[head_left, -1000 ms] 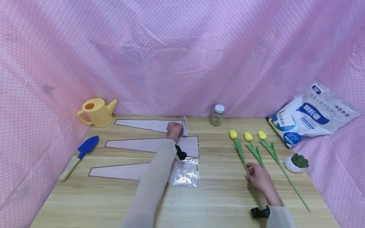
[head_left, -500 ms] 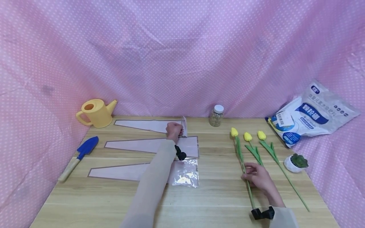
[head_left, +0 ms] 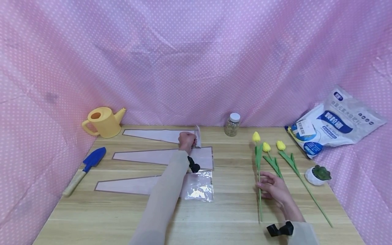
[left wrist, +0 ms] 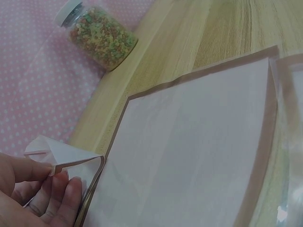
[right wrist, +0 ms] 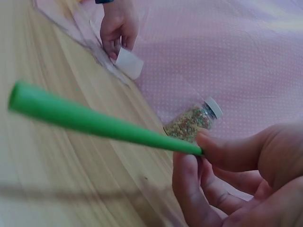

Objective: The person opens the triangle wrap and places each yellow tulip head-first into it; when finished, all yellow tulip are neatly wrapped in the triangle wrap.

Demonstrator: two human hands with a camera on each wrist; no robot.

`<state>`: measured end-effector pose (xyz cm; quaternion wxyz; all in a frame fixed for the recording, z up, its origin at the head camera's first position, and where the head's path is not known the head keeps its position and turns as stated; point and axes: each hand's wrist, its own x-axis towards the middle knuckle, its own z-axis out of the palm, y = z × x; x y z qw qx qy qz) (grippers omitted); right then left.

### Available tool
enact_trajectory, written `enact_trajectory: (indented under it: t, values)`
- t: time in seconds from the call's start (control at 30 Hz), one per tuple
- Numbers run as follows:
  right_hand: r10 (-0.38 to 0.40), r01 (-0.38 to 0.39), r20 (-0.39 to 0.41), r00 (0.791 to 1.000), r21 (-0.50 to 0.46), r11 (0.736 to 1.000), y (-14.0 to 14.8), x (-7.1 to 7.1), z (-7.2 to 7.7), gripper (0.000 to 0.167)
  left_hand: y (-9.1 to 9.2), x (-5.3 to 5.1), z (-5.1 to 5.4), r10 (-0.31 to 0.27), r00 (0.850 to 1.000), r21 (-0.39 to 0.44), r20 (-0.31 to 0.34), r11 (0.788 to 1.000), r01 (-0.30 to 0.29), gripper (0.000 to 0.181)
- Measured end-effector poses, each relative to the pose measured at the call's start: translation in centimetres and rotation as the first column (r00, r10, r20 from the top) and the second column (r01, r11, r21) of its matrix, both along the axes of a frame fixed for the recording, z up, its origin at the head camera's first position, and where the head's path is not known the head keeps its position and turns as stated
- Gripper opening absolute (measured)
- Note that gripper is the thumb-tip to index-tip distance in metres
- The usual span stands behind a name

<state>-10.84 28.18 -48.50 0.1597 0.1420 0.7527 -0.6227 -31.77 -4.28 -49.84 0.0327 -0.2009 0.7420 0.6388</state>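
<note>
My right hand (head_left: 274, 189) pinches the green stem of a yellow tulip (head_left: 258, 158) between thumb and fingers; in the right wrist view the stem (right wrist: 104, 124) points toward the camera, lifted off the table. Beside it lie two more yellow tulips, one (head_left: 266, 147) partly behind my hand and the other (head_left: 294, 164) farther right. At the far side, my left hand (head_left: 187, 140) pinches the wide end of the topmost tapered flower sleeve (head_left: 153, 133). In the left wrist view that sleeve's edge (left wrist: 78, 158) is lifted and folded up between thumb and fingers.
Two more tapered sleeves, a middle one (head_left: 144, 155) and a near one (head_left: 128, 184), lie below. Around them are a watering can (head_left: 107, 123), trowel (head_left: 88, 165), jar of colourful granules (head_left: 232, 126), fertilizer bag (head_left: 330, 124) and potted succulent (head_left: 316, 175).
My right hand has lifted the leftmost tulip and shifted slightly left; the stem has swung from slanted to nearly straight up and down in view. My left hand stays on the sleeve.
</note>
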Motion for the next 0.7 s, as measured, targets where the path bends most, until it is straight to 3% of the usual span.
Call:
enact_trajectory:
  t: [0.17,0.43,0.7]
  values:
    - [-0.033,0.033,-0.006,0.999,-0.098,0.995,-0.5,-0.2,-0.1,0.06,0.0,-0.1,0.0,0.004,1.0,-0.001,0.005,1.0,-0.004,0.014]
    - [-0.107,0.091,-0.053,0.993,-0.245,0.965,-1.3,-0.4,-0.4,0.035,0.0,0.0,0.1,0.009,1.0,0.008,0.006,1.0,-0.009,0.013]
    - [-0.184,0.155,-0.07,0.981,-0.302,0.941,-2.2,-0.9,-0.8,0.034,0.1,0.1,0.2,0.016,1.0,-0.008,0.013,1.0,-0.016,0.014]
